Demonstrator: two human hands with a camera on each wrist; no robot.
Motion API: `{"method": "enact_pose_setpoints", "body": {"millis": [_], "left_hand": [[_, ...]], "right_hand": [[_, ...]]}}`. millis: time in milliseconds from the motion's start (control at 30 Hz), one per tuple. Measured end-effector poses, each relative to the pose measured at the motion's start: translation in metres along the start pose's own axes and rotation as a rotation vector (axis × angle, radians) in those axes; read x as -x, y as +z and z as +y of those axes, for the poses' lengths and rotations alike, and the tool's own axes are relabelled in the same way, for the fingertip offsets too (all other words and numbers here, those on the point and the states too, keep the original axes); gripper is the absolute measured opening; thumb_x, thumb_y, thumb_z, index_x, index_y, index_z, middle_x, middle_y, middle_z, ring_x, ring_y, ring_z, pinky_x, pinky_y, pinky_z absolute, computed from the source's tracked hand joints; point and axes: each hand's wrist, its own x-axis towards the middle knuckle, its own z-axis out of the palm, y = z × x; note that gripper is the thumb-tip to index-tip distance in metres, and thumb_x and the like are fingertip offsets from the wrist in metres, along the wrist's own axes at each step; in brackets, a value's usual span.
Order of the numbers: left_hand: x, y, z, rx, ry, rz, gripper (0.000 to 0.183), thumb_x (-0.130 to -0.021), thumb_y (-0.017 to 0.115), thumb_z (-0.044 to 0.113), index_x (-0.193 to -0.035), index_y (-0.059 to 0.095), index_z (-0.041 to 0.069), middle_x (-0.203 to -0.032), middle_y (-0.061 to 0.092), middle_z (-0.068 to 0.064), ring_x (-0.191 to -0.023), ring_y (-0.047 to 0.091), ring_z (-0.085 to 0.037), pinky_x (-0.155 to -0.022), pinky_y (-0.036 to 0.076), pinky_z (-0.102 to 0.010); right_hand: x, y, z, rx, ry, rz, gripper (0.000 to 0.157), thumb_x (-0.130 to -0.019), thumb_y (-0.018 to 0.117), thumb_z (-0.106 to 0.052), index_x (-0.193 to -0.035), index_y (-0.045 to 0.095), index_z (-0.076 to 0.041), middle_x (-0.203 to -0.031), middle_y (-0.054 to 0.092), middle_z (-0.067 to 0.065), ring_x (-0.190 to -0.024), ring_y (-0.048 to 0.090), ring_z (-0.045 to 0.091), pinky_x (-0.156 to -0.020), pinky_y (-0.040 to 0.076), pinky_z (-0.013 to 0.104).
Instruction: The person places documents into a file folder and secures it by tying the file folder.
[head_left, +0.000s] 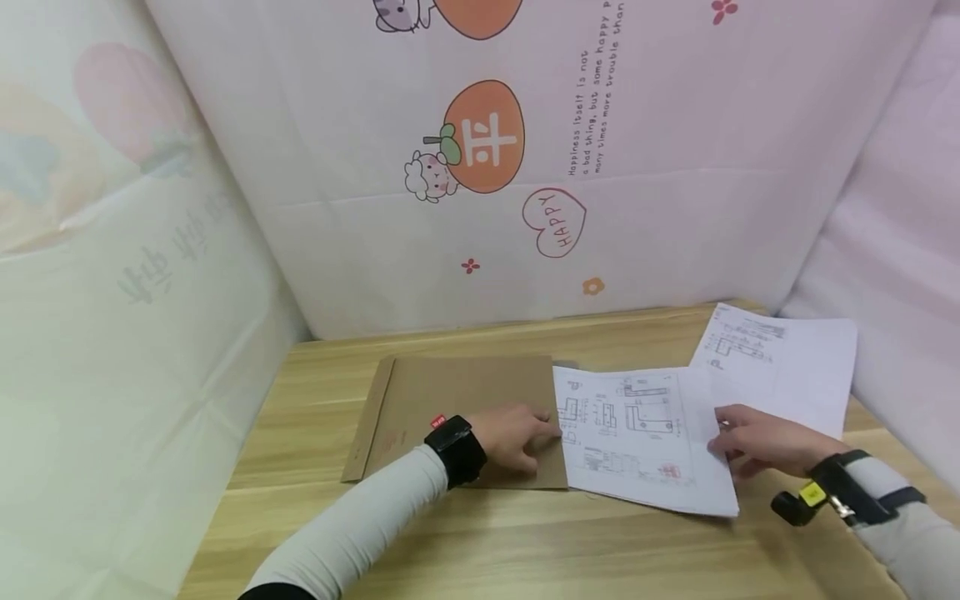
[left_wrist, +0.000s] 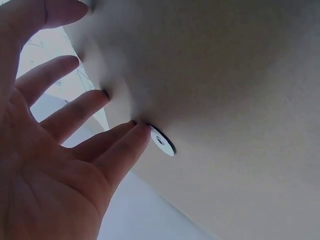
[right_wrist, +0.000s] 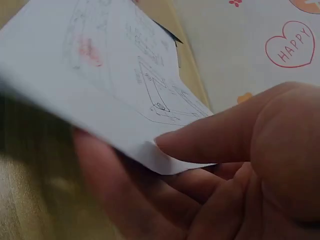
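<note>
A brown paper file envelope (head_left: 465, 383) lies flat on the table. On its right part rests my left hand (head_left: 512, 437), fingers spread and extended. In the left wrist view the left hand (left_wrist: 55, 165) touches the envelope (left_wrist: 225, 100) with its fingertips, beside a small white round button (left_wrist: 162, 142). Printed sheets with technical drawings (head_left: 630, 442) extend from the envelope's right side; whether their left ends lie inside is hidden. My right hand (head_left: 776, 442) pinches the sheets' right edge, thumb on top and fingers beneath, as the right wrist view shows of the paper (right_wrist: 125, 100).
Another printed sheet (head_left: 810, 367) lies at the back right, partly under the held sheets. The wooden table (head_left: 480, 542) is bounded by a patterned cloth wall (head_left: 360, 275) behind and white cloth on both sides. A dark edge shows behind the sheets.
</note>
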Motion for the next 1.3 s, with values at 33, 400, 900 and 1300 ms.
{"method": "enact_pose_setpoints", "body": {"millis": [33,400,900,1300], "left_hand": [[0.0,0.0,0.0,0.001,0.001,-0.004,0.067,-0.086,0.08,0.034,-0.148,0.057,0.022,-0.151,0.052,-0.008,-0.127,0.057,-0.015,-0.108,0.043,-0.027],[-0.019,-0.013,-0.009,-0.113,-0.034,-0.005,0.069,-0.08,0.084,0.018,-0.144,0.059,0.026,-0.141,0.055,0.002,-0.114,0.055,-0.015,-0.097,0.047,-0.027],[-0.047,-0.007,-0.018,-0.434,0.006,0.035,0.035,-0.09,0.079,0.014,-0.118,0.061,0.026,-0.116,0.053,0.008,-0.076,0.05,-0.01,-0.061,0.041,-0.021],[-0.042,-0.015,-0.016,-0.275,-0.027,0.063,0.018,-0.083,0.082,0.006,-0.092,0.073,0.019,-0.09,0.064,0.007,-0.074,0.051,-0.01,-0.065,0.045,-0.024]], "right_hand": [[0.0,0.001,0.0,0.012,0.005,0.019,0.062,-0.099,0.059,-0.01,-0.146,0.028,0.016,-0.123,0.062,0.022,-0.1,0.066,0.03,-0.078,0.058,0.047],[-0.001,0.004,-0.006,0.017,-0.019,0.072,0.075,-0.098,0.056,-0.004,-0.149,0.008,0.022,-0.131,0.043,0.04,-0.098,0.066,0.031,-0.08,0.06,0.045],[-0.007,0.014,-0.013,0.078,-0.061,0.104,0.08,-0.1,0.054,-0.004,-0.148,-0.002,0.026,-0.138,0.03,0.054,-0.089,0.07,0.029,-0.076,0.061,0.042],[0.0,0.017,-0.014,0.055,-0.076,0.14,0.083,-0.102,0.057,-0.01,-0.153,-0.001,0.02,-0.14,0.035,0.048,-0.088,0.068,0.028,-0.073,0.06,0.04]]}}
